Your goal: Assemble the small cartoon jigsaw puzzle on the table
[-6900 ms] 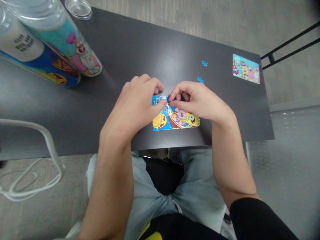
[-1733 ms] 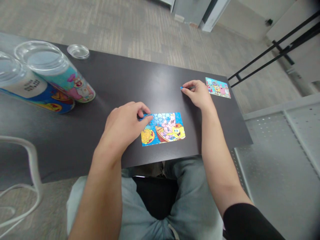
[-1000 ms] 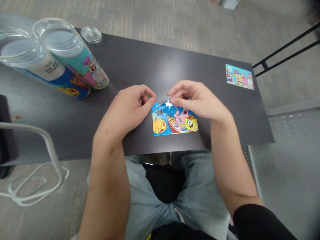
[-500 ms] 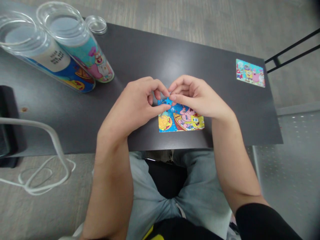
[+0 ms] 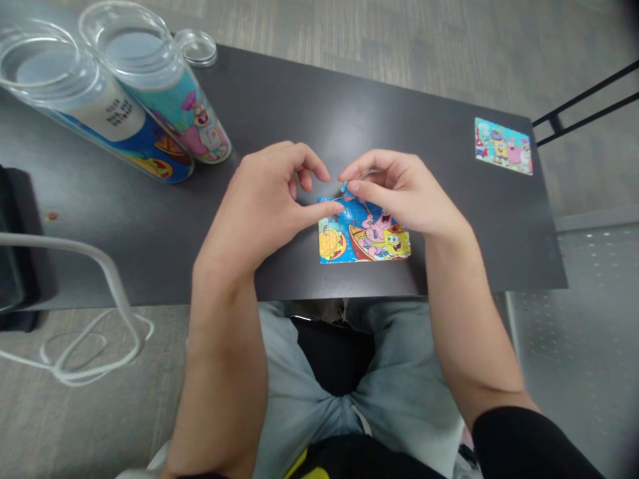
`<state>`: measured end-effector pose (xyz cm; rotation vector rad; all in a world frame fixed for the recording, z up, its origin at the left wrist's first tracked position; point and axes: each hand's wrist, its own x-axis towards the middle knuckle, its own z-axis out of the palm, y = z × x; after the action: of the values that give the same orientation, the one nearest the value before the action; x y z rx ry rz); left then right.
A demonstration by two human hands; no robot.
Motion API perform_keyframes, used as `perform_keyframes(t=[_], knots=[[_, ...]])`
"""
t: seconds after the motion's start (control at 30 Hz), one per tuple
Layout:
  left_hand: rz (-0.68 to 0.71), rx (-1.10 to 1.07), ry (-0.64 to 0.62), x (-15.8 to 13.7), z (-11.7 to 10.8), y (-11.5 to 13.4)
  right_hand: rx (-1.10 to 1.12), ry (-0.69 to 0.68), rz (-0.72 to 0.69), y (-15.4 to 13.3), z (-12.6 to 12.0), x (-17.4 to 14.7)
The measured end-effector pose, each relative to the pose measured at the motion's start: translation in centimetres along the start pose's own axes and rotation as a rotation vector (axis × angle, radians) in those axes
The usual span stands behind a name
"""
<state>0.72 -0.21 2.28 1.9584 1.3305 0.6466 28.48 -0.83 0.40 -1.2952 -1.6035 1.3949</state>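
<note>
The left hand [image 5: 272, 194] arched, thumb and forefinger spread wide, gripping nothing. The right hand [image 5: 402, 189], fingers curled, pinched a small blue piece [image 5: 345, 192] at the upper edge of the brightly printed puzzle [image 5: 363, 234], flat near the front of the bench [image 5: 299, 100].

On my feed I see the puzzle [image 5: 372, 234] in bright blue w/ yellow, pink & brown cartoon print; small pc [image 5: 345, 191] is blue. Pic card [image 5: 504, 146]: teal w/ pink & yellow. Teal tube [image 5: 172, 96] has pink figs; blue tube [image 5: 137, 140] has white patch w/ blk marks. Tbl [image 5: 424, 133] dk grey, carpet [image 5: 349, 33] grey-beige streaks, jeans [image 5: 394, 362] lt blue.
</note>
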Motion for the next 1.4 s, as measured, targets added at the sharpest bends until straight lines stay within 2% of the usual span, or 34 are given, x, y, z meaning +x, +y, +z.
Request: perform_keyframes(t=[0.3,0.77,1.07,1.23,1.4], knots=[[0.045,0.006,-0.165,-0.1,0.3,-1.9,-0.088,-0.117,-0.028,-0.6,0.6,0.0],[-0.018,0.073,-0.201,0.0,0.3,-1.1,-0.054,-0.116,0.024,-0.3,0.9,0.2],[-0.043,0.065,-0.197,-0.1,0.2,-0.5,-0.151,-0.134,-0.027,-0.1,0.9,0.3],[-0.052,0.062,-0.186,0.0,0.4,-0.7,-0.223,-0.095,-0.029,-0.3,1.2,0.7],[-0.005,0.057,-0.187,0.2,0.4,-1.4,-0.205,-0.052,-0.021,-0.2,0.6,1.1]])
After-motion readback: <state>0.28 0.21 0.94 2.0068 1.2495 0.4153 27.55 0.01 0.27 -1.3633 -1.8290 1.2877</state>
